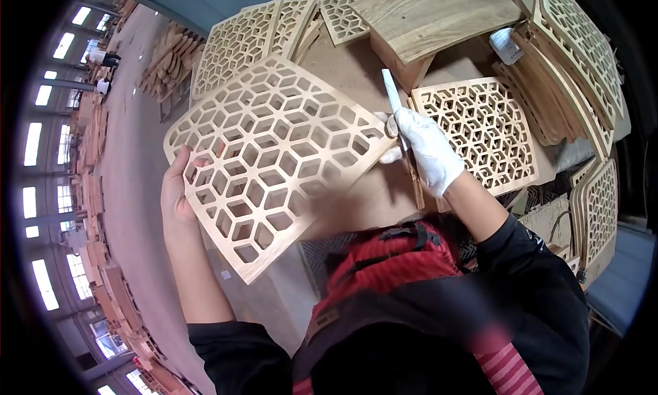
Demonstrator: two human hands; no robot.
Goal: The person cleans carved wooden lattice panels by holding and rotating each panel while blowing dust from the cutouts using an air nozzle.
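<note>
A pale wooden lattice panel (258, 159) is held up, tilted, above the bench. My bare left hand (179, 188) grips its left edge, with fingertips showing through the openings. My right hand (426, 147), in a white glove, is closed at the panel's right corner. A flat, pale strip-like tool (391, 90) sticks up from between its fingers. Just right of that glove, another lattice panel (480, 131) lies on the bench.
More lattice panels (236, 42) lean at the back left, near a wooden block (439, 18). Curved panels (582, 52) stand stacked at the right beside a white roll (506, 45). Wooden parts (171, 59) are piled on the floor. Two people are far off at the upper left.
</note>
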